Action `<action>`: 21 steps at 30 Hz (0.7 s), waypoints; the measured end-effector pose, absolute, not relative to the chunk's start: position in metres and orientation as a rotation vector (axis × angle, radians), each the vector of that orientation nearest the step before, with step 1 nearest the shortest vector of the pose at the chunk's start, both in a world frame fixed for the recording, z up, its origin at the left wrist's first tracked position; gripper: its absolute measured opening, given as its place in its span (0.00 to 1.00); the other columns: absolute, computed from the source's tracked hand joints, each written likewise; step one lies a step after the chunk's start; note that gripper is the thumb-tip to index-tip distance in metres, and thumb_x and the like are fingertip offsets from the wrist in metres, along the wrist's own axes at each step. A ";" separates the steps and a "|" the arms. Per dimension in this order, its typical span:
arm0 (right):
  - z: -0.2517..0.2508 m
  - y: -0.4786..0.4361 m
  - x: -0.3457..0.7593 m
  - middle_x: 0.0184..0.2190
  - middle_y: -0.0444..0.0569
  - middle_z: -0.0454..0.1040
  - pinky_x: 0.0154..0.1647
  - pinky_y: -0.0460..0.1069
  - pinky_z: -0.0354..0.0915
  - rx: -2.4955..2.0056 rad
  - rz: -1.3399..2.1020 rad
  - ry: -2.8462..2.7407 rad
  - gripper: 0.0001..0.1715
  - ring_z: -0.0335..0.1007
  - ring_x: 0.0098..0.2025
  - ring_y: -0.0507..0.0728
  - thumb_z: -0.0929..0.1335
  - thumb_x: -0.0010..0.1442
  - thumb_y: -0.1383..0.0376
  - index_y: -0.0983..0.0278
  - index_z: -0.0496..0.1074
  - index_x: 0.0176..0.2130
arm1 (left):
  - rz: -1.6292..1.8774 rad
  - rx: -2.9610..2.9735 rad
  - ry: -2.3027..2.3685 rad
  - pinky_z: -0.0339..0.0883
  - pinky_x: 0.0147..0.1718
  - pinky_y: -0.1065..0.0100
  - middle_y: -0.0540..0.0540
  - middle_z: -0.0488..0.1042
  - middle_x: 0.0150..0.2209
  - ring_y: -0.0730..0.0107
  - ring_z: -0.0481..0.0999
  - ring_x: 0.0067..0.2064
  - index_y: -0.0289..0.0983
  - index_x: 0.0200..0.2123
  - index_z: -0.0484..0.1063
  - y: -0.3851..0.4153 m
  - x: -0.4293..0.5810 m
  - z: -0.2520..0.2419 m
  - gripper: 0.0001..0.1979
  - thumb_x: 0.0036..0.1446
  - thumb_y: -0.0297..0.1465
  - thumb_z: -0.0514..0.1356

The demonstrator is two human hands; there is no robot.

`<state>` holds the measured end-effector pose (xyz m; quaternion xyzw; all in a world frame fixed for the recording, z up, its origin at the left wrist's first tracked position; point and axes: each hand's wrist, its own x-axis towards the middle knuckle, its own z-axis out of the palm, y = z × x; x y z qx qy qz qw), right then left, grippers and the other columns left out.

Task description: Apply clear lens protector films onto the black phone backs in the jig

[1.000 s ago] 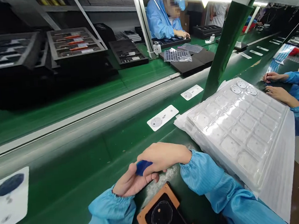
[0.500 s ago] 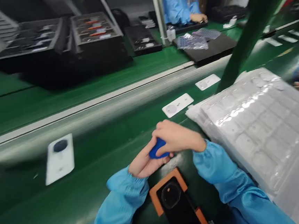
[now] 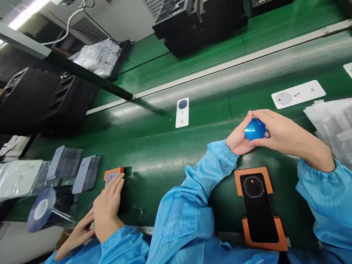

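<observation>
Hands, left [image 3: 237,142] and right [image 3: 284,135], meet just beyond the orange-framed jig [image 3: 257,207] on the green surface [image 3: 153,150], both pinching a glossy blue disc [image 3: 255,129]; apparently mid-handling, and seating it would need lining up with the jig's round opening.

Bare belt [image 3: 153,150] beside left hand [image 3: 238,141]; orange fixture [image 3: 266,245] below, plastic trays [image 3: 348,133] right

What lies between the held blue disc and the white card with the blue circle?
Only bare green belt separates the blue disc and the white card, in head view.
</observation>
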<state>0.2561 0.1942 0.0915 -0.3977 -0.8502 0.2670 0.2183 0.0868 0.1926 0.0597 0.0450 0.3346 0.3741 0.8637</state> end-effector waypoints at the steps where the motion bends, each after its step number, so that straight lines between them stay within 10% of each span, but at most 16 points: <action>1: 0.091 0.195 0.254 0.63 0.59 0.73 0.56 0.62 0.74 -1.072 0.708 -2.387 0.35 0.72 0.62 0.70 0.72 0.62 0.63 0.63 0.65 0.66 | 0.794 0.110 0.711 0.75 0.33 0.66 0.39 0.80 0.34 0.63 0.81 0.32 0.31 0.40 0.80 0.193 0.088 0.059 0.28 0.75 0.47 0.51; 21: 0.081 0.198 0.242 0.58 0.61 0.77 0.54 0.64 0.74 -0.970 0.521 -2.518 0.22 0.76 0.58 0.71 0.73 0.60 0.69 0.66 0.73 0.54 | 0.849 0.197 0.764 0.75 0.32 0.69 0.44 0.76 0.26 0.66 0.79 0.28 0.33 0.34 0.78 0.192 0.089 0.069 0.31 0.75 0.49 0.49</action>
